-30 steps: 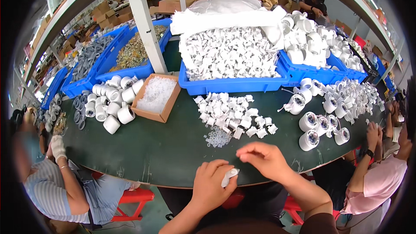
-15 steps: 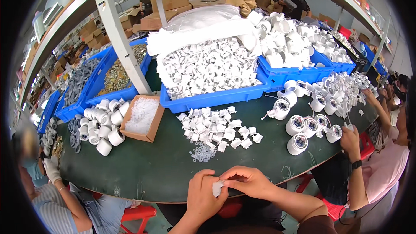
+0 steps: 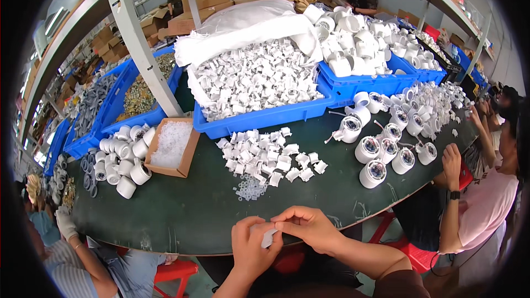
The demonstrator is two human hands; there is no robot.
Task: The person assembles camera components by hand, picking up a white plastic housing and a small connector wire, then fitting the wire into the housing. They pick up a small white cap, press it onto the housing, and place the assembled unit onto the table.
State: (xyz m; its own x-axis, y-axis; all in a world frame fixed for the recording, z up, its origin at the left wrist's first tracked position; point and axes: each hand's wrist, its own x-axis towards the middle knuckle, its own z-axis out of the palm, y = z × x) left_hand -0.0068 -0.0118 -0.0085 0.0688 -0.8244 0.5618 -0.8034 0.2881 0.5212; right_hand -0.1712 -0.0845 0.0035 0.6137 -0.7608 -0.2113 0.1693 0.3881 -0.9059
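Just off the near edge of the table, my left hand [image 3: 249, 248] is closed round a small white plastic part [image 3: 268, 238]. Its fingers cover most of the part. My right hand [image 3: 310, 228] meets it from the right, thumb and forefinger pinched together at the part's upper edge. Whatever sits between those fingertips is too small to make out. Ahead of my hands lies a heap of similar white plastic parts [image 3: 259, 154], with a small spread of translucent rings [image 3: 251, 187] at its near side.
A blue bin [image 3: 265, 122] heaped with white parts stands behind the pile. Left are a cardboard box [image 3: 184, 157] of translucent bits and white cylindrical housings [image 3: 126, 186]. Right stand housings with wired ends [image 3: 373, 173]. Co-workers sit both sides; a grey post [image 3: 135, 44] rises at left.
My view has shifted slightly, so the table's contents sit a little further left. My right fingertips have moved to the part's upper edge. The right-hand co-worker's hand has lifted off the table.
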